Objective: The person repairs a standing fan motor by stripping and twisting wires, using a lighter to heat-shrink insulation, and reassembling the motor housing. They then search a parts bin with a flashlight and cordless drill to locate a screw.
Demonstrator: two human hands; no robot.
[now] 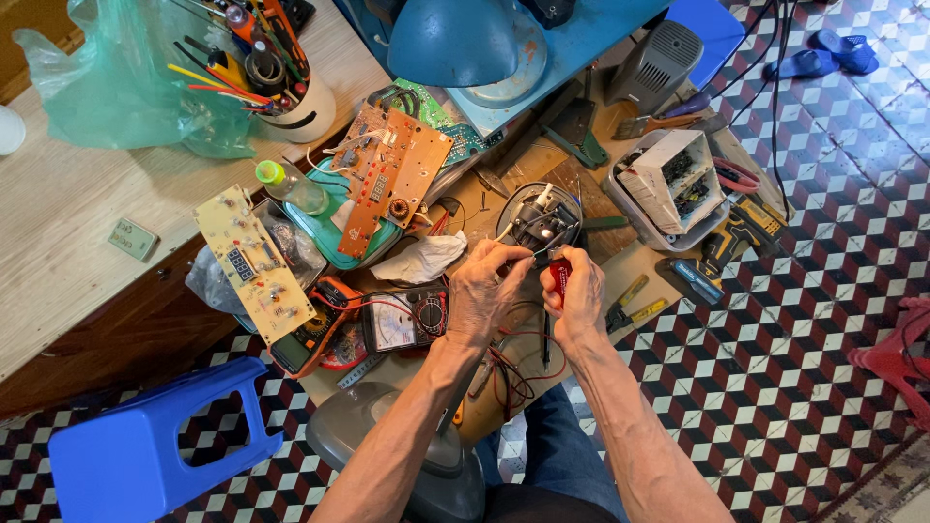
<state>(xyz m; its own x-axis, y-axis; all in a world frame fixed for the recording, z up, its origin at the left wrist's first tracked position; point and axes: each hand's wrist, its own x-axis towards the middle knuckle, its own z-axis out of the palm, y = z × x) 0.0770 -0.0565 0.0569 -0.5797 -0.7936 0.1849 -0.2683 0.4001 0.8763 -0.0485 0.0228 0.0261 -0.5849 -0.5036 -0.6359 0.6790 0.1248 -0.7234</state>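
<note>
Your right hand (pixel 578 295) is clamped on a red-handled screwdriver (pixel 559 276) (glossy plastic grip). Your left hand (pixel 487 288) pinches thin wires at the round black motor housing (pixel 541 221), which sits on the cluttered wooden bench just above both hands. An orange circuit board (pixel 390 172) lies to the left.

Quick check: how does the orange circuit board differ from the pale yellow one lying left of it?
The orange circuit board is wider and irregular in outline, propped over a teal tray; the pale yellow circuit board is a narrow strip. The yellow one carries a small digit display; on the orange one I see white wires and a copper coil. Both lie bare, component side up, left of the hands, neither touched.
</note>
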